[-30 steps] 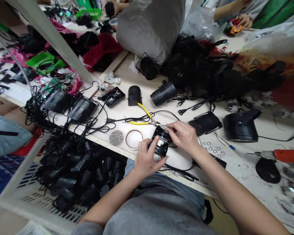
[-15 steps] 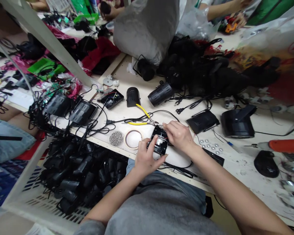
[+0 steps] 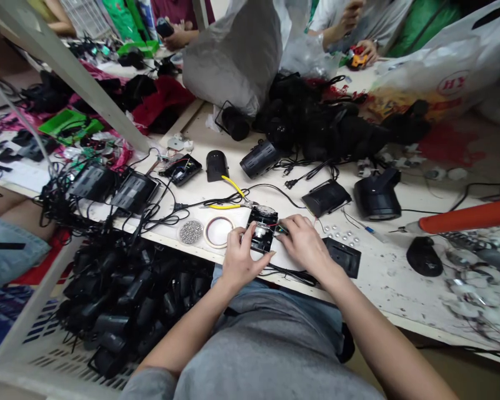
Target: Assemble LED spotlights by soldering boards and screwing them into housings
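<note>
While the left hand (image 3: 244, 254) is clamped along the near left side of a black housing (image 3: 256, 240), thumb low and fingers over its edge, the right hand (image 3: 302, 241) meets the far side with its fingertips bunched close together. Those fingertips are at a small dark piece with a hint of green; whether they pinch it, I cannot tell. The housing sits between both hands, glossy, hard-edged and roughly boxy, with a shiny, clear round part at its top and a thin red wire crossing it.

Just left of the left hand lies a smooth, pale ring of tape (image 3: 206, 232), and beyond that a round heap of grainy, silvery metal bits (image 3: 190, 231). Ahead of the left hand, pliers (image 3: 235, 187) spread their slick yellow handles, metal nose near the housing.

Beside the right wrist is a flat, black rectangular panel (image 3: 344, 256); small, glassy beads (image 3: 344, 233) are scattered past it. Ahead of the right hand lies a dark, curved casing (image 3: 327, 198). Far right of that hand, a rounded black piece (image 3: 424, 256) rests on the scuffed white bench (image 3: 383, 294). Below and left of the left hand, a slotted, pale basket (image 3: 12, 361) holds dark cylindrical bodies (image 3: 129, 311).
</note>
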`<state>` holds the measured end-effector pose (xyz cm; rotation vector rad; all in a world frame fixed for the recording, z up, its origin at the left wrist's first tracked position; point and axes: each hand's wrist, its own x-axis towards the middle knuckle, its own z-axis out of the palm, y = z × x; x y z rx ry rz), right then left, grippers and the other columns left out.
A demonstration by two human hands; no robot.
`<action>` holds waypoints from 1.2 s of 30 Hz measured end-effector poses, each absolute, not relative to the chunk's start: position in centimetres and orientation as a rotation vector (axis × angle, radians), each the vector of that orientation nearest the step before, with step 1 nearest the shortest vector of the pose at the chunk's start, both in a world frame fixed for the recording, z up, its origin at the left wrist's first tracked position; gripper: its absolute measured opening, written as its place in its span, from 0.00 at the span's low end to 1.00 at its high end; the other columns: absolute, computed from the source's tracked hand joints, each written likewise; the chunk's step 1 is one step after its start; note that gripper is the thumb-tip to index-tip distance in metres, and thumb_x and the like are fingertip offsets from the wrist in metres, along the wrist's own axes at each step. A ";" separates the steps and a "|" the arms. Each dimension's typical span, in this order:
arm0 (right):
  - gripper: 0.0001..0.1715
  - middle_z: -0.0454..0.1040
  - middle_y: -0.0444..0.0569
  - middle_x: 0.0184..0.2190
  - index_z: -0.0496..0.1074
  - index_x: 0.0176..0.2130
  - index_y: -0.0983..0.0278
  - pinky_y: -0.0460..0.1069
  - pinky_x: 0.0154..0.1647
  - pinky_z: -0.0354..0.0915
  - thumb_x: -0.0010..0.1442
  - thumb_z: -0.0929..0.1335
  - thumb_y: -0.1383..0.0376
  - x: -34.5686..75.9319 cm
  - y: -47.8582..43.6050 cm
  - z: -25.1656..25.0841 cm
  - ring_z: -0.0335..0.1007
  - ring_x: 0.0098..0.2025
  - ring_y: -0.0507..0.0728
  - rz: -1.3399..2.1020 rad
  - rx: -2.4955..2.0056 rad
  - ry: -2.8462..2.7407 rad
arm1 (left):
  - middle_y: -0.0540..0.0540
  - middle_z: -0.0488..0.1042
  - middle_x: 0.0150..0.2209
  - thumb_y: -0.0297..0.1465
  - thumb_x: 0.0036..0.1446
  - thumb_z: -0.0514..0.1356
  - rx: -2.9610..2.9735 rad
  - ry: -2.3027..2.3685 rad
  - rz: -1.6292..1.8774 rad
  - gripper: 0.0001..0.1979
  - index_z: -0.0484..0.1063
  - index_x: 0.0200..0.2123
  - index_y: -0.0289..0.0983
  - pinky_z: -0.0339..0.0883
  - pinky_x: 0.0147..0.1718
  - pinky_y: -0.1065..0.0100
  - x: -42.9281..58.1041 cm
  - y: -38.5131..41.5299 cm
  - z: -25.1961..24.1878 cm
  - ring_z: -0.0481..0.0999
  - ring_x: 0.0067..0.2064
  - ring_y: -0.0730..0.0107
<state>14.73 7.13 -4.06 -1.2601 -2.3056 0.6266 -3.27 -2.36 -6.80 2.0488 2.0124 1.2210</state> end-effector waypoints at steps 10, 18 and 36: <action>0.13 0.72 0.48 0.34 0.77 0.46 0.61 0.49 0.39 0.71 0.69 0.64 0.63 15.8 6.3 -1.6 0.73 0.37 0.55 0.910 -1.007 -2.257 | 0.40 0.63 0.46 0.39 0.60 0.65 1.938 2.023 1.229 0.33 0.61 0.65 0.34 0.73 0.47 0.58 -2.4 -2.3 -6.4 0.71 0.47 0.59; 0.15 0.74 0.50 0.36 0.75 0.51 0.61 0.49 0.39 0.71 0.70 0.63 0.68 15.7 5.9 -0.8 0.74 0.37 0.55 0.804 -0.753 -2.396 | 0.34 0.67 0.58 0.34 0.58 0.67 1.946 1.850 1.281 0.30 0.62 0.61 0.35 0.72 0.55 0.56 -3.5 -1.7 -5.7 0.71 0.59 0.55; 0.13 0.74 0.55 0.37 0.74 0.44 0.69 0.53 0.43 0.68 0.65 0.62 0.76 11.4 6.4 -0.5 0.71 0.41 0.60 0.395 -0.754 -2.988 | 0.35 0.72 0.57 0.32 0.64 0.62 2.186 1.736 1.296 0.29 0.57 0.65 0.39 0.74 0.52 0.54 -5.7 -2.4 -6.1 0.76 0.56 0.57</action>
